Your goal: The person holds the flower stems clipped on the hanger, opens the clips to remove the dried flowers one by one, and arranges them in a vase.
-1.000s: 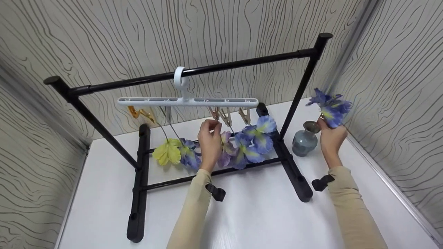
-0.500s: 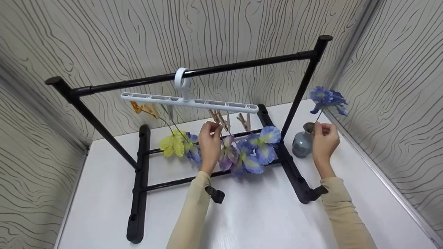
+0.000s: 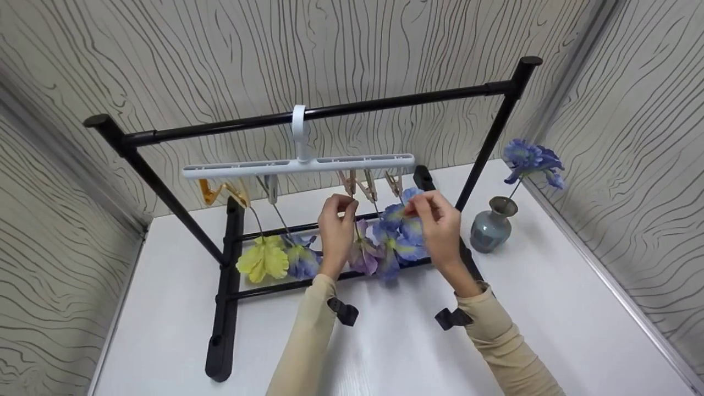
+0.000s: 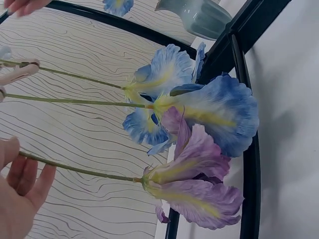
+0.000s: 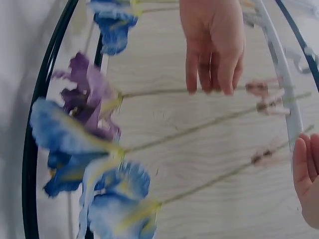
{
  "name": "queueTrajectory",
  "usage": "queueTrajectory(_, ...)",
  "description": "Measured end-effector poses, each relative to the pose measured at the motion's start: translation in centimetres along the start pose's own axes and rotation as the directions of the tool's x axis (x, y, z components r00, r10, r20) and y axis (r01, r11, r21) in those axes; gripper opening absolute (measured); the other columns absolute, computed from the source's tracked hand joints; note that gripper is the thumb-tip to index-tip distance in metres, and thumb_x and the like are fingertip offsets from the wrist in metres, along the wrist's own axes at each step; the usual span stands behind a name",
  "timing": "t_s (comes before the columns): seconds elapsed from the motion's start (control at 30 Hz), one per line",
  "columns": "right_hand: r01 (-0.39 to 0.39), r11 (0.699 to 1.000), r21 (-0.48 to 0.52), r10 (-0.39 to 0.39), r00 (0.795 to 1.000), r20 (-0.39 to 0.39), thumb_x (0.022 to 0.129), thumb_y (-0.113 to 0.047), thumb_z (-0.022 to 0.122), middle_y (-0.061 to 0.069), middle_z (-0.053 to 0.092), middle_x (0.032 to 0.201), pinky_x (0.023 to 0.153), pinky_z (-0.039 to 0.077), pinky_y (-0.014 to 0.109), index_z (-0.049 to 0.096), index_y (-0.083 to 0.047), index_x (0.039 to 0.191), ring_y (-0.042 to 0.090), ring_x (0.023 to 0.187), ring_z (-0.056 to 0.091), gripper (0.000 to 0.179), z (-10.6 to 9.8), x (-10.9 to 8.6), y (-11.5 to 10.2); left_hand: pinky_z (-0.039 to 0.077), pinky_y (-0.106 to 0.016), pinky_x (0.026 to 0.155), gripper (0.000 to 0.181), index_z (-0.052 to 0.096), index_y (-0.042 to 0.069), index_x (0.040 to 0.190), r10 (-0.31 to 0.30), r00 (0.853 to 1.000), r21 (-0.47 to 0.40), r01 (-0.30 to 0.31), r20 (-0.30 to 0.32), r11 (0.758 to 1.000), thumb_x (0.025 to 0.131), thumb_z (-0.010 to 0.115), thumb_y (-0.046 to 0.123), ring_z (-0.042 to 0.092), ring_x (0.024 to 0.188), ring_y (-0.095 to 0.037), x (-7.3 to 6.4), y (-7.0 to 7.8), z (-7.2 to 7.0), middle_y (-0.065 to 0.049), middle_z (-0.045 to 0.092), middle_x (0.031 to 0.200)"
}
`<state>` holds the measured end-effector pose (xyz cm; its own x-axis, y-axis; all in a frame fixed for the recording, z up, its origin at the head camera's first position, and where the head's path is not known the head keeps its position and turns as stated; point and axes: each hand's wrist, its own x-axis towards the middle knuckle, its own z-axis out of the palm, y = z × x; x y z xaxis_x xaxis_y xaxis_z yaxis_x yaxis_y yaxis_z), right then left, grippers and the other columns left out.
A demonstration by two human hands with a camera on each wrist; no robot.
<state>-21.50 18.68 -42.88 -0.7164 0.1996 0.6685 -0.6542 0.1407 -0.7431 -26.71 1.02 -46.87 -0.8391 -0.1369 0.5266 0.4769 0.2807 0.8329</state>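
Note:
My left hand (image 3: 336,231) pinches the stem of a purple iris (image 4: 199,184), which hangs head down from a clothespin (image 3: 349,183) on the white hanger (image 3: 352,163). To its right, blue irises (image 4: 209,114) hang from two more clothespins. My right hand (image 3: 443,231) is in front of these blue irises, just below the rightmost clothespin (image 3: 394,184). Its fingers (image 5: 301,164) are bent together near the hanger's end, with nothing seen in them. Farther right, another blue iris (image 3: 531,158) stands in the grey-blue vase (image 3: 491,228).
A black rack (image 3: 385,103) carries the hanger on its top bar. At the hanger's left, a yellow flower (image 3: 264,258) and a blue iris (image 3: 302,259) hang from an orange clip (image 3: 208,193) and a grey clip (image 3: 272,188). Patterned walls enclose the white table (image 3: 385,346).
My right hand has lowered the blue iris's stem into the vase, let go and moved left to the hanging irises. The left hand stays at the purple iris; the hanger has swung.

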Motion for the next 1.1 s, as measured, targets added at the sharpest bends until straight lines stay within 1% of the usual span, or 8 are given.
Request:
queueTrajectory(0.13, -0.058, 0.997, 0.042, 0.055, 0.996, 0.075, 0.106, 0.001, 0.054, 0.025, 0.071, 0.086, 0.077, 0.062, 0.031, 0.066, 0.015, 0.096, 0.017, 0.08, 0.073, 0.02, 1.8, -0.3, -0.3, 0.059, -0.037, 0.078, 0.005, 0.067, 0.001, 0.097, -0.017, 1.0, -0.017, 0.017, 0.011, 1.0, 0.1, 0.067, 0.005, 0.066, 0.089, -0.024, -0.4, -0.3, 0.2, -0.01, 0.066, 0.096)
queueTrajectory(0.27, -0.112, 0.991, 0.07, 0.104, 0.988, 0.117, 0.106, 0.0, 0.054, 0.025, 0.072, 0.093, 0.081, 0.061, 0.035, 0.067, 0.015, 0.101, 0.02, 0.086, 0.075, 0.02, 3.0, -0.4, -0.4, 0.058, -0.037, 0.079, 0.005, 0.066, 0.001, 0.099, -0.032, 0.999, -0.028, 0.033, 0.041, 0.999, 0.101, 0.066, 0.005, 0.065, 0.087, -0.023, -1.1, -0.6, 0.3, -0.009, 0.066, 0.095)
queueTrajectory(0.37, -0.133, 0.987, 0.088, 0.121, 0.984, 0.134, 0.106, 0.0, 0.054, 0.027, 0.072, 0.098, 0.082, 0.061, 0.037, 0.066, 0.016, 0.105, 0.022, 0.089, 0.075, 0.02, 3.6, -0.3, -0.3, 0.058, -0.038, 0.08, 0.005, 0.066, -0.001, 0.102, -0.026, 0.998, -0.012, 0.027, 0.061, 1.0, 0.101, 0.064, 0.004, 0.066, 0.089, -0.025, -1.7, -1.0, 0.4, -0.011, 0.067, 0.097)
queueTrajectory(0.47, -0.137, 0.986, 0.098, 0.124, 0.984, 0.125, 0.106, 0.001, 0.053, 0.028, 0.072, 0.1, 0.082, 0.061, 0.039, 0.066, 0.017, 0.107, 0.022, 0.09, 0.075, 0.021, 4.0, -0.3, -0.3, 0.059, -0.04, 0.083, 0.006, 0.066, -0.002, 0.106, -0.018, 0.995, -0.004, 0.019, 0.102, 1.0, 0.102, 0.063, 0.003, 0.065, 0.093, -0.027, -2.2, -1.4, 0.5, -0.012, 0.065, 0.101)
queueTrajectory(0.6, -0.097, 0.99, 0.098, 0.087, 0.991, 0.1, 0.105, 0.003, 0.054, 0.029, 0.072, 0.101, 0.084, 0.061, 0.038, 0.065, 0.018, 0.107, 0.027, 0.092, 0.075, 0.018, 4.3, -0.4, -0.2, 0.059, -0.039, 0.081, 0.007, 0.065, -0.002, 0.108, -0.018, 0.988, -0.005, 0.019, 0.155, 1.0, 0.103, 0.061, 0.002, 0.064, 0.094, -0.027, -2.7, -1.7, 0.5, -0.013, 0.061, 0.102)
queueTrajectory(0.83, -0.027, 0.997, 0.07, 0.022, 0.997, 0.076, 0.103, 0.007, 0.054, 0.029, 0.072, 0.102, 0.088, 0.06, 0.035, 0.066, 0.017, 0.105, 0.035, 0.097, 0.074, 0.016, 4.9, -0.5, 0.1, 0.058, -0.029, 0.071, 0.006, 0.065, 0.0, 0.104, -0.059, 0.982, -0.035, 0.066, 0.181, 0.997, 0.104, 0.06, 0.001, 0.067, 0.086, -0.023, -2.9, -1.9, 0.0, -0.011, 0.066, 0.093)
queueTrajectory(0.97, -0.031, 0.999, 0.026, 0.029, 0.998, 0.059, 0.103, 0.006, 0.055, 0.027, 0.073, 0.101, 0.087, 0.06, 0.034, 0.068, 0.016, 0.104, 0.039, 0.096, 0.074, 0.016, 5.2, -0.6, 0.2, 0.058, -0.029, 0.07, 0.005, 0.066, 0.0, 0.101, -0.052, 0.981, -0.048, 0.062, 0.187, 0.997, 0.102, 0.062, 0.0, 0.067, 0.082, -0.02, -2.9, -2.1, -0.5, -0.013, 0.069, 0.09)
queueTrajectory(1.1, -0.089, 0.996, -0.009, 0.089, 0.994, 0.065, 0.103, 0.003, 0.057, 0.026, 0.074, 0.101, 0.086, 0.06, 0.033, 0.069, 0.016, 0.106, 0.04, 0.096, 0.074, 0.018, 5.3, -0.7, 0.4, 0.057, -0.027, 0.067, 0.004, 0.067, -0.001, 0.1, -0.014, 0.984, -0.067, 0.026, 0.178, 0.997, 0.1, 0.063, -0.002, 0.068, 0.079, -0.021, -3.0, -2.2, -0.9, -0.012, 0.07, 0.088)
